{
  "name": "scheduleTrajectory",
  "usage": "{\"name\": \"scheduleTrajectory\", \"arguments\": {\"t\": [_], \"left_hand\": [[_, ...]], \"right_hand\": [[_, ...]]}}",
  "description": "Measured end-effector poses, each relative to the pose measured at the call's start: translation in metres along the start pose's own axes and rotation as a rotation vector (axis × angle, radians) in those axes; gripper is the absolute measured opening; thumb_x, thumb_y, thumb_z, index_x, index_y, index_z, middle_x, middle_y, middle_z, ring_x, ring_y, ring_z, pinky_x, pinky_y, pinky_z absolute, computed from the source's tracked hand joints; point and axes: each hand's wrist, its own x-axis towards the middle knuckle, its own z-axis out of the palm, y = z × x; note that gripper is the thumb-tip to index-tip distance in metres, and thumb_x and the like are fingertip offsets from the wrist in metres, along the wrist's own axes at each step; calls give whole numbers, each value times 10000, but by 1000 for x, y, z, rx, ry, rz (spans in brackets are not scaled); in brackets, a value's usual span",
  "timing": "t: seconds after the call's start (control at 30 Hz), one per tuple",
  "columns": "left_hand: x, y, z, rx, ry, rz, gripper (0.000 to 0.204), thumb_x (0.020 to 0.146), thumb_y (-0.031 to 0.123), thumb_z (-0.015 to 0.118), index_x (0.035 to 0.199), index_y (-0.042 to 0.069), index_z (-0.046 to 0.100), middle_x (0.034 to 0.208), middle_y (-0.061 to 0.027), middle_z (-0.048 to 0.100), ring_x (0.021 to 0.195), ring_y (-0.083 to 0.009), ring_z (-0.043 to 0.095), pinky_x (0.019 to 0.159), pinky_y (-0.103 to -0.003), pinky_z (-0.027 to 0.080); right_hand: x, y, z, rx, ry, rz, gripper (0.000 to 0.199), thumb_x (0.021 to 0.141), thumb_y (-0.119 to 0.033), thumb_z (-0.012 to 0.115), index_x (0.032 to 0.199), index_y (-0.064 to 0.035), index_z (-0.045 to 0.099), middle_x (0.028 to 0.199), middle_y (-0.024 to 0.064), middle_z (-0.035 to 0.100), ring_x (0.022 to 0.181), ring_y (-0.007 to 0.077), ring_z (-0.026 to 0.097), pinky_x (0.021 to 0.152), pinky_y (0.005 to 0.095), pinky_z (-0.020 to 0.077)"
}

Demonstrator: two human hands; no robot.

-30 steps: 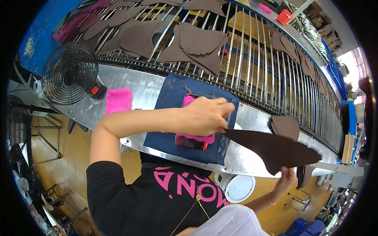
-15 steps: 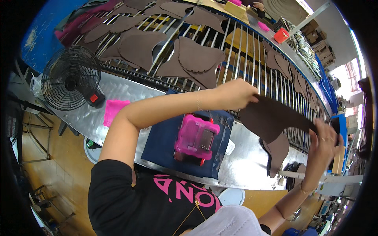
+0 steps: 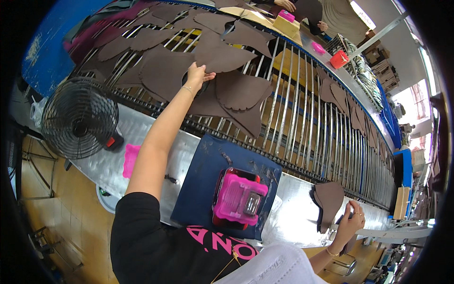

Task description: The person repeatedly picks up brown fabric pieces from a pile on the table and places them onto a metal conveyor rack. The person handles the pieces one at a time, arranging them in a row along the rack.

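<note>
At the left part of the roller rack, my left hand [image 3: 197, 78] reaches forward to the lower left corner of a brown sheet piece [image 3: 222, 53]. Its fingers are apart, and the piece lies over other brown pieces on the bars. Down at the right, my right hand [image 3: 350, 223] is open with bent fingers, beside a small stack of curved brown pieces [image 3: 329, 201] on the metal table. Another dark piece shows partly below that hand, mostly hidden by it.
A pink and red box-like device [image 3: 239, 199] sits on a dark blue mat [image 3: 198, 189] before me. To the left stand a black wire fan [image 3: 79, 120] and a pink tray [image 3: 131, 161]. Across the bar conveyor [image 3: 293, 104], another person's hands [image 3: 285, 5] handle a brown piece.
My left hand has moved left and forward, and the brown piece once held between both hands now lies on the rack. My right hand has dropped down toward the stack.
</note>
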Motion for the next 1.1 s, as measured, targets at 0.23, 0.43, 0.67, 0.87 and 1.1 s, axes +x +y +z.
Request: {"name": "scheduleTrajectory", "arguments": {"t": [0.23, 0.43, 0.67, 0.87, 1.1], "left_hand": [[52, -3, 6, -73, 58, -76, 244, 948, 6, 334, 1184, -51, 334, 1060, -219, 528, 755, -304, 660, 566, -308, 597], [84, -2, -5, -148, 135, -59, 314, 929, -11, 350, 1229, -76, 282, 1019, -265, 550, 693, -329, 669, 532, -326, 605], [46, 32, 9, 357, 255, -21, 599, 914, 283, 554, 1305, -36, 232, 860, -179, 561, 492, -232, 599, 387, -284, 498], [-13, 71, 19, 285, -13, 200, 649, 867, 347, 631, 1318, 54, 268, 599, -21, 475, 344, -102, 395, 313, -234, 292], [-166, 104, 34, 408, -375, 176, 459, 918, 209, 575, 1321, 115, 376, 658, 19, 461, 410, -39, 391, 364, -181, 287]], "right_hand": [[-22, 10, -2, -92, -99, 78, 168, 900, -214, 525, 940, -85, 625, 946, 31, 627, 955, 199, 551, 911, 365, 310], [-21, 0, 0, -65, -170, 127, 146, 882, -193, 536, 918, -77, 616, 945, 48, 616, 976, 219, 540, 957, 387, 279], [-30, 7, -3, 113, -237, 193, 145, 867, -148, 556, 901, -22, 617, 887, 106, 619, 868, 270, 571, 831, 366, 388], [-73, 107, 92, 231, -284, 387, 175, 856, -134, 578, 947, 6, 632, 852, 154, 634, 822, 278, 615, 749, 362, 473], [-130, 190, 181, 58, -249, 666, 529, 837, -379, 602, 1173, 27, 562, 1133, 274, 572, 1105, 401, 511, 959, 439, 394]]}}
